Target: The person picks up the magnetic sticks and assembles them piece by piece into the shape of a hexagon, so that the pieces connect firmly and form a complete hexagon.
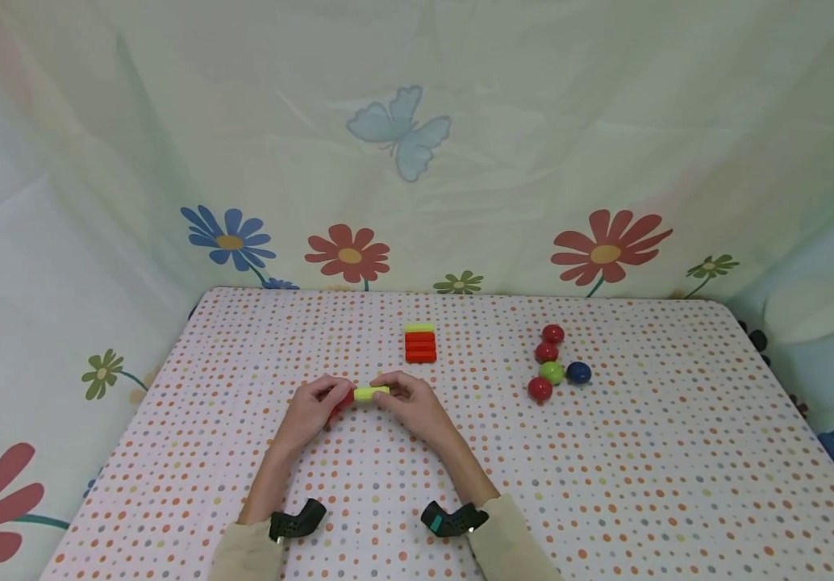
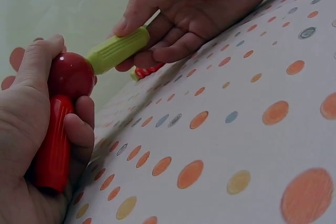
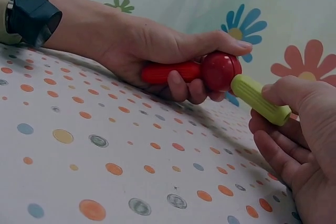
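Observation:
My left hand (image 1: 313,409) grips a ribbed red rod (image 2: 54,145) with a dark red ball (image 2: 72,76) at its end; the thumb lies along the ball. From the other side my right hand (image 1: 414,406) pinches a ribbed yellow-green rod (image 3: 261,99) between thumb and fingers. That rod's end meets the ball, and it points off at an angle to the red rod. Both hands are close over the near middle of the table, left of centre in the head view.
Beyond the hands lie several red rods (image 1: 420,347) in a row with a yellow-green rod (image 1: 419,328) behind them. To the right sit several red balls (image 1: 540,389), a green ball (image 1: 551,372) and a blue ball (image 1: 579,372). A dotted cloth (image 1: 642,452) covers the table; a flowered curtain hangs behind.

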Demonstrator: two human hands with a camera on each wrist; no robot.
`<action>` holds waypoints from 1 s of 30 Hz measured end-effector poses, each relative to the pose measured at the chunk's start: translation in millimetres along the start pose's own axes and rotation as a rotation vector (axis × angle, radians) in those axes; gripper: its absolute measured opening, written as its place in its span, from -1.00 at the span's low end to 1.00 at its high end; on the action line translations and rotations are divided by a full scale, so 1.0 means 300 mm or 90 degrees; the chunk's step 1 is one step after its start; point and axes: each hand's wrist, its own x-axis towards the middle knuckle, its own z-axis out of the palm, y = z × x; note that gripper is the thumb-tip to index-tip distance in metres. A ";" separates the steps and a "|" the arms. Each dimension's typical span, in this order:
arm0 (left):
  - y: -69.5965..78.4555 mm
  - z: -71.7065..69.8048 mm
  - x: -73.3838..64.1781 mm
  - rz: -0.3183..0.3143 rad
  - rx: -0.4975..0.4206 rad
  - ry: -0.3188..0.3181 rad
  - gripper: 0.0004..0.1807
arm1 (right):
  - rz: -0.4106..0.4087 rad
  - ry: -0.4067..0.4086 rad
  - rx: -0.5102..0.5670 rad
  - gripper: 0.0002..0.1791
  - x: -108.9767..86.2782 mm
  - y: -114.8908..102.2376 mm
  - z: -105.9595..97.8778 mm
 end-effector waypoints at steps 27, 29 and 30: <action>0.008 0.002 0.001 0.042 -0.086 -0.048 -0.63 | 0.043 0.086 0.170 -0.67 0.009 0.000 -0.011; 0.011 0.000 -0.001 0.034 -0.095 -0.048 -0.63 | 0.040 0.084 0.173 -0.67 0.010 0.001 -0.010; 0.012 -0.001 -0.001 0.030 -0.098 -0.047 -0.62 | 0.041 0.084 0.174 -0.68 0.010 0.000 -0.010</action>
